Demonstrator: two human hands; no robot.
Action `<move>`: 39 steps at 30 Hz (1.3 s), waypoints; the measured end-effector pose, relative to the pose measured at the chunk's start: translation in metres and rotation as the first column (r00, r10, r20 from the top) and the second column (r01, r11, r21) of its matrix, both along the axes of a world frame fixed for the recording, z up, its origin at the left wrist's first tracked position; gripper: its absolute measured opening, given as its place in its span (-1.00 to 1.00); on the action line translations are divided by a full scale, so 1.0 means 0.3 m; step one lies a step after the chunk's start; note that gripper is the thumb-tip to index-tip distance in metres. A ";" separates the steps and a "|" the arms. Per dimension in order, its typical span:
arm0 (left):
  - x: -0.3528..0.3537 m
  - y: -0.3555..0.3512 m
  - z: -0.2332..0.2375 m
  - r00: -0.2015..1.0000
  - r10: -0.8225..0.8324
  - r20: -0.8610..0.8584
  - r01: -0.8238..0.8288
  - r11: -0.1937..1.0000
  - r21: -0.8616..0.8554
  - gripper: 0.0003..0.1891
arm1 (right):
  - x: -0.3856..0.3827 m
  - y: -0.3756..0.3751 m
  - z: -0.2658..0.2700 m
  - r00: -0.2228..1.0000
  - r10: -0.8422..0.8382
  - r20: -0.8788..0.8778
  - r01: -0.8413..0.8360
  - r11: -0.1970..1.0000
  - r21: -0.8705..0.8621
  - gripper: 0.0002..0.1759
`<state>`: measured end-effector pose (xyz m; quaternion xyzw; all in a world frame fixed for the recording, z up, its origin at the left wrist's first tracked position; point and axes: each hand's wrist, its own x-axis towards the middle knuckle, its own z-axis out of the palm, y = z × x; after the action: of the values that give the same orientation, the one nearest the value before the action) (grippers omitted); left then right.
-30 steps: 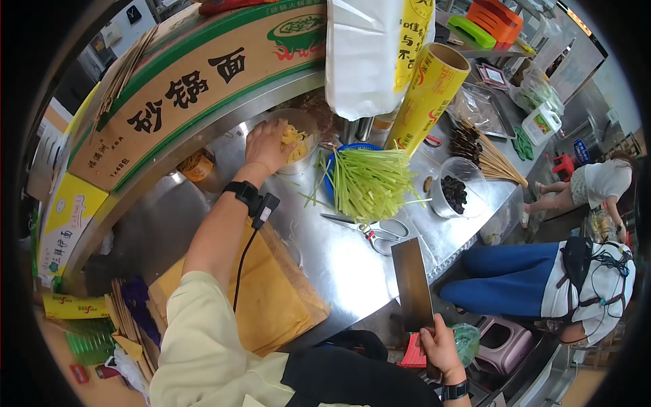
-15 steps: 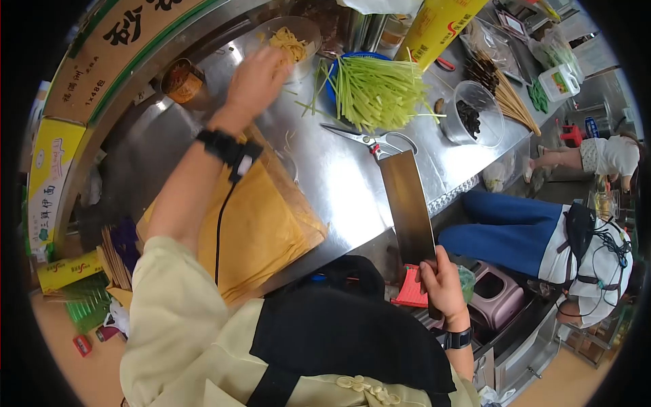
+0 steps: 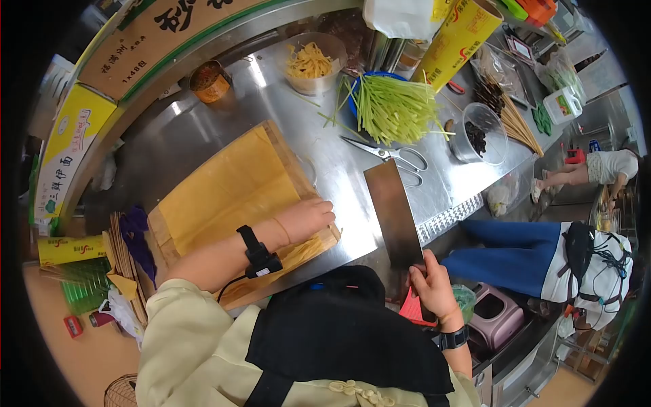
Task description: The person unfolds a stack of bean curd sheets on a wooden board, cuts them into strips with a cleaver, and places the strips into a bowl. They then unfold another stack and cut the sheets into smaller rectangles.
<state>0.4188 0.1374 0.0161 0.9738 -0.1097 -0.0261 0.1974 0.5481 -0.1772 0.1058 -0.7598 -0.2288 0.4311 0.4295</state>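
While my R hand [image 3: 436, 287] clamps a prob. heavy, rectangular steel cleaver [image 3: 393, 214] by its hndl, L hand [image 3: 302, 222], grip unclear, tops soft-looking yellow sheets [image 3: 220, 190].

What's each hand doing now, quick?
Left hand: curled over the yellow sheet; can't tell if it's holding anything.
Right hand: closed, holding the big knife.

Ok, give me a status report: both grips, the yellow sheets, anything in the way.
Right grip closed on cleaver. Left grip over near edge of yellow sheets, contact unclear. Scissors on counter, apart from sheets.
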 end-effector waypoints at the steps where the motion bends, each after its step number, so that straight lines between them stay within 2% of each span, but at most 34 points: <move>1: 0.004 0.000 -0.001 0.999 0.032 0.022 -0.032 0.999 -0.020 -0.87 | -0.005 -0.004 0.000 1.000 -0.009 -0.006 0.009 1.000 -0.001 -0.79; 2: 0.010 0.004 0.002 0.997 0.063 0.043 -0.061 0.997 -0.040 -0.88 | -0.008 -0.007 0.000 1.000 -0.019 -0.012 0.019 1.000 -0.001 -0.79; 3: 0.026 0.020 0.013 0.978 0.207 0.006 -0.203 0.966 -0.160 -0.89 | -0.011 -0.011 0.000 0.999 -0.031 -0.019 0.031 1.000 -0.002 -0.79; 5: 0.087 0.092 0.044 0.884 0.453 -0.117 -0.462 0.807 -0.368 -0.92 | -0.013 -0.021 0.006 0.999 -0.041 -0.005 0.041 0.999 -0.001 -0.81; 6: 0.120 0.137 0.061 0.785 0.578 -0.223 -0.589 0.587 -0.555 -0.91 | -0.014 -0.027 0.013 0.999 -0.050 -0.004 0.050 0.999 0.000 -0.81; 7: 0.157 0.190 0.077 0.670 0.650 -0.358 -0.662 0.306 -0.685 -0.91 | -0.014 -0.035 0.019 0.998 -0.059 -0.002 0.059 0.998 0.001 -0.81; 9: 0.240 0.310 0.102 0.617 0.730 -0.293 -0.494 0.069 -0.867 -0.91 | -0.018 -0.056 0.020 0.995 -0.098 -0.020 0.098 0.995 0.002 -0.86; 11: 0.324 0.472 0.120 0.602 0.744 -0.289 -0.467 0.035 -0.884 -0.79 | -0.022 -0.076 0.016 0.993 -0.121 -0.016 0.121 0.993 0.008 -0.86; 14: 0.444 0.587 0.225 0.641 0.726 -0.250 -0.274 -0.088 -0.958 -0.64 | -0.020 -0.087 0.022 0.991 -0.131 -0.006 0.132 0.991 0.010 -0.85; 17: 0.459 0.631 0.236 0.544 0.767 -0.342 -0.595 0.065 -0.801 -0.53 | -0.012 -0.085 0.032 0.994 -0.105 0.014 0.105 0.994 0.003 -0.86; 20: 0.308 0.547 0.274 0.557 0.744 -0.369 -0.668 0.137 -0.732 -0.52 | 0.025 -0.059 0.021 0.997 0.002 0.072 -0.003 1.000 0.021 -0.88; 23: 0.000 0.437 0.201 0.733 0.646 -0.213 -0.490 0.285 -0.824 -0.54 | 0.060 0.012 -0.002 0.991 0.113 0.067 -0.116 0.993 0.032 -0.92; 25: -0.237 0.271 0.232 0.658 0.724 -0.210 -0.659 0.417 -0.626 -0.58 | 0.081 0.101 0.005 0.980 0.201 0.014 -0.201 0.979 0.025 -0.90; 27: -0.460 0.107 0.204 0.692 0.711 0.122 -0.666 0.695 -0.272 -0.61 | 0.095 0.191 -0.007 0.953 0.302 0.017 -0.302 0.951 0.064 -0.90; 29: -0.619 -0.052 0.174 0.731 0.665 0.154 -0.645 0.747 -0.163 -0.58 | 0.099 0.290 -0.014 0.902 0.431 0.024 -0.431 0.895 0.114 -0.91; 32: -0.761 -0.226 0.120 0.702 0.701 0.126 -0.686 0.713 -0.141 -0.53 | 0.055 0.428 0.023 0.813 0.577 0.079 -0.583 0.806 0.103 -0.90; 36: -0.836 -0.348 0.027 0.594 0.764 0.251 -0.761 0.635 -0.134 -0.52 | -0.052 0.522 0.043 0.740 0.664 0.109 -0.671 0.740 0.044 -0.92; 39: -0.836 -0.379 0.009 0.532 0.790 0.303 -0.783 0.596 -0.178 -0.51 | -0.115 0.540 0.069 0.635 0.751 0.179 -0.750 0.656 -0.090 -0.91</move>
<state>0.1680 0.0239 0.0188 0.9043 0.3061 0.2407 0.1748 0.5136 -0.0151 0.1265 -0.6371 -0.5638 0.4925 0.1836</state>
